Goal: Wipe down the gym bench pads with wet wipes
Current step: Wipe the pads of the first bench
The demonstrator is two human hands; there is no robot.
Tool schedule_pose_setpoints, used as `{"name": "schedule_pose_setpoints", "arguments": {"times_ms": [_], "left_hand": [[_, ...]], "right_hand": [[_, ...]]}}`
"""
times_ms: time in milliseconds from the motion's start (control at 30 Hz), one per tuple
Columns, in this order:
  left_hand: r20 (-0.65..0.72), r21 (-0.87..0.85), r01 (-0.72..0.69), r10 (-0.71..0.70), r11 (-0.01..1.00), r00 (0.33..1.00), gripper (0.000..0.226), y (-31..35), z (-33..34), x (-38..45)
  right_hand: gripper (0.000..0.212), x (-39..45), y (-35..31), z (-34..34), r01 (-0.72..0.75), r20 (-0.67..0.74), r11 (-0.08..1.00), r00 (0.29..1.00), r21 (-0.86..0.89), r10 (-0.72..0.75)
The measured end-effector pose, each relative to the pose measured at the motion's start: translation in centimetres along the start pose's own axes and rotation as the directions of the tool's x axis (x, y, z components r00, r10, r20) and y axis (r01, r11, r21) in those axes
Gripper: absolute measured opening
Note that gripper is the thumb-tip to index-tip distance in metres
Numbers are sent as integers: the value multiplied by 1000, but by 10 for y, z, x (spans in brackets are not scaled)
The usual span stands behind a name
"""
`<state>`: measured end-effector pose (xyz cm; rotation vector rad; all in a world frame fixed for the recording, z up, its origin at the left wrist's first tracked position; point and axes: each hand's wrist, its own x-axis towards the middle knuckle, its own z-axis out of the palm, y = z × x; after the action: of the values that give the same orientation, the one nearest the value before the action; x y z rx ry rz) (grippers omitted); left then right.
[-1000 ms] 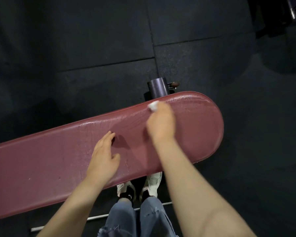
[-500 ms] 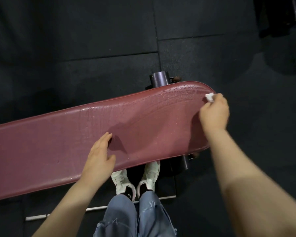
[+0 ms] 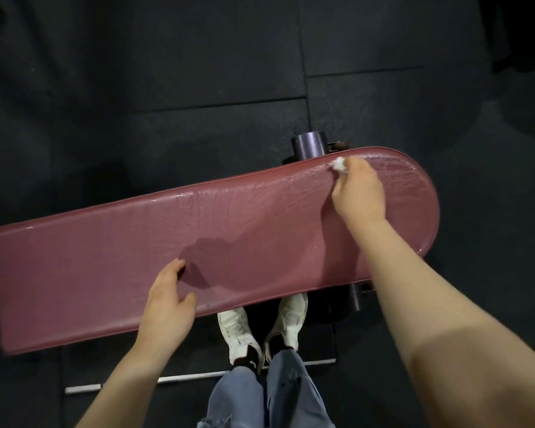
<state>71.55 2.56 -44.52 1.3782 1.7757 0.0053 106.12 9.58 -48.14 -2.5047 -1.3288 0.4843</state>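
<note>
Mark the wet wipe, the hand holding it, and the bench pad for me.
wet wipe (image 3: 339,164), head view, on the white wad past the fingertips.
right hand (image 3: 359,193), head view, on its back.
bench pad (image 3: 112,261), head view, on bare maroon surface left of centre.

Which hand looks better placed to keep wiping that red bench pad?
The right hand: it grips the white wipe against the far edge of the bench pad, near its rounded end. The left hand holds nothing and rests on the near edge.

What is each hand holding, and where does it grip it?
The right hand holds a bunched white wipe in its fingertips, one end poking out, against the pad. The left hand holds nothing; it rests on the pad.
</note>
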Motion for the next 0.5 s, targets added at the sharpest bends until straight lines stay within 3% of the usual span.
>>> {"name": "schedule_pose_setpoints", "arguments": {"times_ms": [67,100,133,167,200,233,267,300,333,367,433,500], "left_hand": [[2,-11,-7,7,1000,1000,69,-5,-6,2],[1,-17,-8,8,1000,1000,69,-7,-9,3],[-7,-22,-6,6,1000,1000,70,-8,-11,5],[-19,-22,-3,3,1000,1000,70,-10,-14,7],[-30,-16,2,-3,1000,1000,70,-13,-18,10],[-39,-12,9,-10,1000,999,70,-15,-22,12],[-41,-11,14,-14,1000,999,70,-18,-24,13],[-37,-8,14,-14,1000,999,69,-20,-26,14],[-27,2,9,-9,1000,1000,69,-22,-27,15],[-16,18,-1,1,1000,1000,69,-24,-29,15],[7,45,-34,33,998,999,69,-27,-29,12],[53,58,-71,68,996,996,70,-25,-26,10]], "right_hand": [[25,-4,-28,18,-228,-102,973,967,49,231],[28,-12,-55,33,-272,-97,958,955,87,280],[32,-25,-87,50,-203,-62,972,976,115,211],[34,-41,-122,68,-23,26,990,999,137,19],[33,-63,-155,85,234,181,963,950,132,-255],[30,-87,-183,94,475,378,866,781,156,-496],[27,-102,-197,100,652,509,736,578,181,-637],[28,-102,-197,105,735,546,650,469,195,-694],[29,-92,-187,101,720,515,662,496,207,-700],[33,-78,-170,93,660,431,726,608,193,-667],[39,-46,-117,61,416,282,906,862,78,-421],[32,-19,-39,19,123,64,992,991,-38,-121]]}}
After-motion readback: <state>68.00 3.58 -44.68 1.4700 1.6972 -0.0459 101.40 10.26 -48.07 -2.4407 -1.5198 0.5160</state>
